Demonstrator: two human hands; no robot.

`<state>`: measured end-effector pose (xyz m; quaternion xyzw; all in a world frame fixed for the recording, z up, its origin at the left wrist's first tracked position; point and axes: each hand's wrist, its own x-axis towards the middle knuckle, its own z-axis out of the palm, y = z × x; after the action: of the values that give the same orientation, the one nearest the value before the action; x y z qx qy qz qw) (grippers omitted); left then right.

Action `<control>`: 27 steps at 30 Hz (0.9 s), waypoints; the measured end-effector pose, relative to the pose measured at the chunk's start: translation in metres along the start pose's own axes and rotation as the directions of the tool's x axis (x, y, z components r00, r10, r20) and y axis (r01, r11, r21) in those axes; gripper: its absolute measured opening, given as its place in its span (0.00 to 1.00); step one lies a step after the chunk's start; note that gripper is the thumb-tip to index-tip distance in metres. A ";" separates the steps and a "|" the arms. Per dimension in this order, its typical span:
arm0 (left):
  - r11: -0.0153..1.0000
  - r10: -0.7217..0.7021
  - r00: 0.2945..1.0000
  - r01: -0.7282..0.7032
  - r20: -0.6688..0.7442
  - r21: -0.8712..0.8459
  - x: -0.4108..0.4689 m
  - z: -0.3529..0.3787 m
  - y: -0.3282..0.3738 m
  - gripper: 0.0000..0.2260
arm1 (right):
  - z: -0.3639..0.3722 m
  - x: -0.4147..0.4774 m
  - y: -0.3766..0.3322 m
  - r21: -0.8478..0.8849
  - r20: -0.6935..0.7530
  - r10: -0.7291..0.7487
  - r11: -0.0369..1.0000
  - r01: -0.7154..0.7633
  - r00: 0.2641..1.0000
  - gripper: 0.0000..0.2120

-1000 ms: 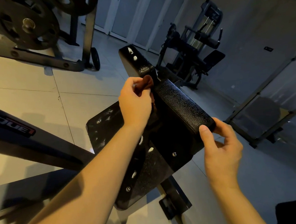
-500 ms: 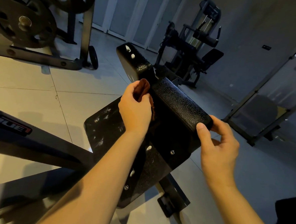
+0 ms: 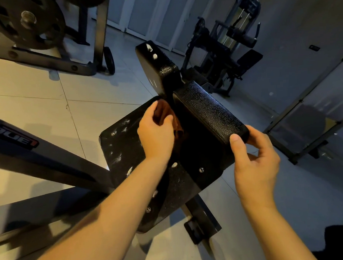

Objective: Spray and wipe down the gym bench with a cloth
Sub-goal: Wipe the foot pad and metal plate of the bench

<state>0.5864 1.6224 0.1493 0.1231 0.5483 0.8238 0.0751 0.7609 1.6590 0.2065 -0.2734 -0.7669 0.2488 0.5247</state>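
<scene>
Gym bench [image 3: 128,152] fills the middle of the view, standing on the tiled floor [image 3: 34,94]. It shows a flat black board with rounded corners, flecked with white smears [image 3: 129,170] and set with small silver screws [image 3: 201,169]. A black bar [image 3: 209,111] with a pebbled, glossy skin runs across the board from its far edge toward its right edge. A second black pad [image 3: 154,58], with two white spots near its top, rises beyond the far edge.

The left hand [image 3: 157,134] is at the board's far edge, just beside the bar. Its fingers and thumb are curled round a brownish cloth [image 3: 165,112], which is bunched in the grip and pressed where board and bar meet. The right hand [image 3: 255,161] is at the bar's near end, past the board's right edge. Its thumb lies on top of the rounded end and its fingers curl underneath, so the hand is clamped on the bar. Both forearms are bare.

Left of the bench, a dark sloping frame beam [image 3: 16,139] with partly readable white lettering crosses the floor. In the top left corner a round weight plate [image 3: 29,20] sits on a rack, with a small wheel [image 3: 109,60] near the rack's foot. Behind the bench stands another exercise machine [image 3: 231,45], dim and hard to make out.
</scene>
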 end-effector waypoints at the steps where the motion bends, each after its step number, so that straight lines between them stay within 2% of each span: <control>1: 0.998 0.047 0.999 -0.047 -0.004 -0.041 -0.003 0.004 0.010 0.20 | 0.000 0.000 0.000 0.000 0.003 0.000 1.000 0.000 1.000 0.11; 4: 0.981 0.188 0.982 -0.187 0.022 -0.057 -0.040 0.010 0.027 0.17 | -0.002 0.001 -0.001 -0.004 0.000 -0.006 1.000 0.006 1.000 0.11; 6: 0.965 0.264 0.959 -0.262 0.102 -0.034 -0.074 0.005 0.026 0.16 | -0.002 0.001 -0.001 -0.005 -0.003 -0.015 1.000 0.015 1.000 0.11; 8: 0.964 0.265 0.937 -0.258 0.227 -0.062 -0.100 -0.001 0.020 0.17 | -0.002 0.002 -0.001 -0.011 0.000 -0.024 1.000 0.024 1.000 0.11; 10: 0.981 0.190 0.931 -0.170 0.313 -0.091 -0.114 -0.007 0.016 0.17 | -0.001 0.002 0.000 -0.018 0.003 -0.028 0.999 0.028 1.000 0.11; 12: 0.990 0.067 0.956 -0.027 0.285 -0.141 -0.112 -0.012 0.017 0.17 | -0.001 0.002 -0.001 -0.016 0.005 -0.028 0.999 0.028 1.000 0.11; 14: 0.983 0.001 0.975 0.041 0.222 -0.181 -0.099 -0.015 0.020 0.18 | -0.001 0.002 -0.001 -0.017 0.005 -0.022 1.000 0.022 1.000 0.10; 19: 0.981 0.030 0.993 -0.008 0.111 -0.194 -0.048 -0.010 0.039 0.16 | -0.002 0.000 -0.001 -0.018 0.007 -0.002 1.000 0.002 1.000 0.11; 24: 0.929 -0.108 0.986 0.145 0.126 -0.341 -0.039 -0.006 0.046 0.08 | -0.002 0.000 -0.003 -0.005 0.006 -0.004 1.000 0.004 1.000 0.11; 27: 0.959 -0.030 0.989 0.068 0.142 -0.276 -0.051 -0.007 0.047 0.07 | 0.000 0.001 -0.001 -0.016 -0.008 -0.011 1.000 0.011 1.000 0.11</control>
<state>0.6334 1.5853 0.1838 0.1536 0.4226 0.8806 0.1494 0.7607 1.6588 0.2074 -0.2744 -0.7683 0.2388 0.5267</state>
